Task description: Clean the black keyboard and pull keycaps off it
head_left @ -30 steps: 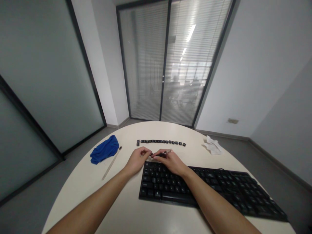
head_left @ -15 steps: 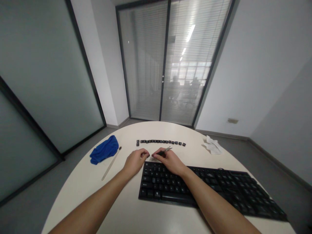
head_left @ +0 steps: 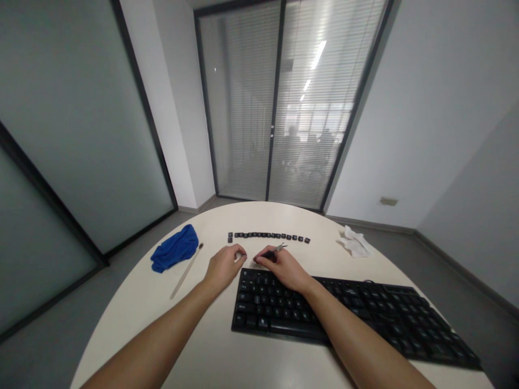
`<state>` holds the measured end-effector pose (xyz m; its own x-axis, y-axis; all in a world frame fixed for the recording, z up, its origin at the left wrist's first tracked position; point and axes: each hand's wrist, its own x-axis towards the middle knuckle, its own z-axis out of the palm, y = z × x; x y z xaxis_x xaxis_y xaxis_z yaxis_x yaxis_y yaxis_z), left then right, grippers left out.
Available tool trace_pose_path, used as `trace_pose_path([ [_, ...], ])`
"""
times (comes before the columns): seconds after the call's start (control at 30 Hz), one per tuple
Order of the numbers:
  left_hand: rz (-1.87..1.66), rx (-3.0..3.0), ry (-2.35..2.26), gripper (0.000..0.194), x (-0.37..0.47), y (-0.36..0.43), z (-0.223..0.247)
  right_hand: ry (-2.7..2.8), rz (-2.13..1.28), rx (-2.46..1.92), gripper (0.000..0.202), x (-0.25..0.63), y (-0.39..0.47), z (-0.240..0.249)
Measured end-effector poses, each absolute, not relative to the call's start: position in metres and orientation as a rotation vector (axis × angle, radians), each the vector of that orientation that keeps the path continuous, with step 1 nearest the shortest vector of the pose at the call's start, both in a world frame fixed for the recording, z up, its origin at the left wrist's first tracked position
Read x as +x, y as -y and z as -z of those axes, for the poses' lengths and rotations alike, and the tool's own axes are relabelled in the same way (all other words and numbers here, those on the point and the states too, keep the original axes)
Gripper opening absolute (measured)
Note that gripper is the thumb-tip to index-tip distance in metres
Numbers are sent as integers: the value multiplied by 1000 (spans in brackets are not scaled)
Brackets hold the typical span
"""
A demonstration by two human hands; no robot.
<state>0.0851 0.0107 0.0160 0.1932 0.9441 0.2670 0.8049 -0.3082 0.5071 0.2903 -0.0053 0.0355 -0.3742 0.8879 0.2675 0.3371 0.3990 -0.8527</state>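
Note:
My left hand (head_left: 225,266) is pinched closed over the table, just beyond the keyboard's left end; whatever is between its fingertips is too small to name. Close to its right, my right hand (head_left: 281,266) grips a slim dark tool (head_left: 271,254) with a metal end, a thin wire-like tip pointing toward the left hand. Under the right wrist and forearm lies a black keyboard (head_left: 284,310). Beyond both hands, several loose black keycaps (head_left: 264,235) form a slightly curved row, with one more keycap (head_left: 230,240) below its left end.
On the left of the round table (head_left: 133,313) are a crumpled blue cloth (head_left: 175,248) and a thin brush (head_left: 186,273) with a dark head. A crumpled white tissue (head_left: 355,242) lies at the right. Glass partitions and walls stand behind.
My left hand has shifted slightly up and away from the tool's tip, and the dark piece at its fingertips shows less. My right hand stays nearly where it was.

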Motion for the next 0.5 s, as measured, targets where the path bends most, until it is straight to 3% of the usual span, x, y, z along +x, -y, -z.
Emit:
trace_pose_path([
  [0.5,-837,2351,-1716,18,80,-19,-17,1884,-964,-1051,24,289,7,-39],
])
